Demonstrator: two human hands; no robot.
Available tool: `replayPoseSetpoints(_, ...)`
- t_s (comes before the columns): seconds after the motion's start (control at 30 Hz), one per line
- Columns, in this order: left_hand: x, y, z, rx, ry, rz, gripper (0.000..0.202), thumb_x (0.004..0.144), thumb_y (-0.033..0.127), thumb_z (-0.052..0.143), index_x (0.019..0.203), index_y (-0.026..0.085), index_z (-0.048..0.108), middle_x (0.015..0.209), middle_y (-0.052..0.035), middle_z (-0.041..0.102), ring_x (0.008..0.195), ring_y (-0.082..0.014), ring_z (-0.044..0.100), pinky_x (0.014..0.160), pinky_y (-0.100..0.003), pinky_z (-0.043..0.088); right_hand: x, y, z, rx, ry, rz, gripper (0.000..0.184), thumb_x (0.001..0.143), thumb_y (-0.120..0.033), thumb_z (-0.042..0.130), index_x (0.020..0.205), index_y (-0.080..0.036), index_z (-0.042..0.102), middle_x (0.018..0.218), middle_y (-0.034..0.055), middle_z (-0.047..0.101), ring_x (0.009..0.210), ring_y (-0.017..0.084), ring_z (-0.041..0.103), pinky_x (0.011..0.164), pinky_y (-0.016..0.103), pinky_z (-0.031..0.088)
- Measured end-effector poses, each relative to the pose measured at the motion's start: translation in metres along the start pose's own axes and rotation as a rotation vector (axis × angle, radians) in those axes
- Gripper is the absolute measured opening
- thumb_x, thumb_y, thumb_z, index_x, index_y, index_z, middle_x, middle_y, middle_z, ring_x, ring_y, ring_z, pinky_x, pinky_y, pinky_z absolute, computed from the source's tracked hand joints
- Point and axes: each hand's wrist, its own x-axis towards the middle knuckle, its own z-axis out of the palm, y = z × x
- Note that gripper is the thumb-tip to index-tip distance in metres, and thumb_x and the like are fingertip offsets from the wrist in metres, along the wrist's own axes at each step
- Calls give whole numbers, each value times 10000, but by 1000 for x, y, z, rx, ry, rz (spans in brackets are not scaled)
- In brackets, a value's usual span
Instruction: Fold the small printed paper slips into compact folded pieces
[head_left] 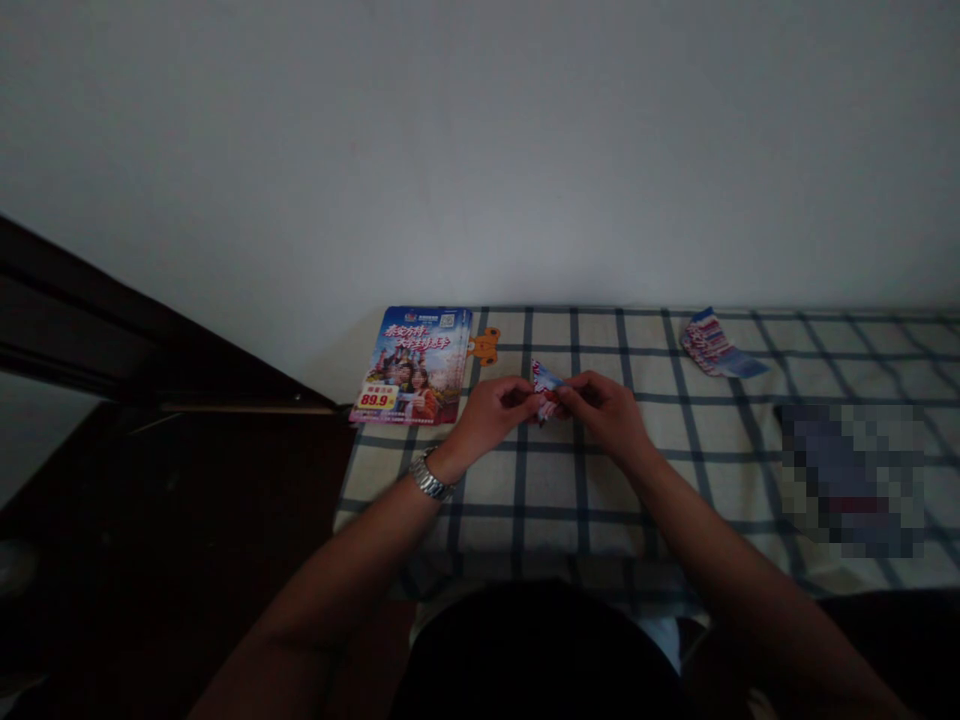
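Both of my hands pinch one small piece of folded printed paper (550,384), blue, white and red, above the checked cloth. My left hand (501,405), with a metal-band watch (431,476) at the wrist, grips its left side between thumb and fingers. On the right edge of the paper, the fingers of my right hand (604,408) are closed. To the left lies a stack of colourful flyers (411,365) printed with a price. A fanned group of folded paper pieces (718,348) rests at the back right.
A blue-and-white checked cloth (551,510) covers the table, which meets a pale wall (480,150) at the back. An orange bear figure (486,346) is beside the flyers. A blurred-out dark object (851,480) lies at the right. Dark floor (187,510) shows at left.
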Motion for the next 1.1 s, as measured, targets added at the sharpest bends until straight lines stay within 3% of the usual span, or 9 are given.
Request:
replayPoseSetpoints(0.3,0,-4,1,1,-42,19,334,902,521,740,962,193,753,870,-39,769,752,-183,712,678,-269,536,2,-1,0,81,31,14,370,842,-594,781,900,-235,711,799,45,788,706,213,746,702,368,646)
replayPoseSetpoints(0.8,-2,-2,-3,61,-85,19,319,951,486,696,915,169,681,788,-12,739,691,-136,700,643,-225,506,2,-1,2,209,31,38,396,792,-596,826,923,-235,727,847,40,799,731,205,756,729,372,671)
replayPoseSetpoints(1.0,-1,1,-1,31,-46,65,381,975,538,641,910,165,688,787,-22,721,719,-147,705,682,-243,550,4,-1,0,213,40,35,379,799,-571,832,930,-230,734,821,32,786,706,189,733,704,353,654)
replayPoseSetpoints(1.1,0,1,-1,-64,27,100,394,959,547,662,1043,163,683,926,-48,721,768,-157,717,653,-242,581,4,0,0,227,23,46,371,799,-566,834,930,-231,741,807,24,778,682,177,717,689,340,643)
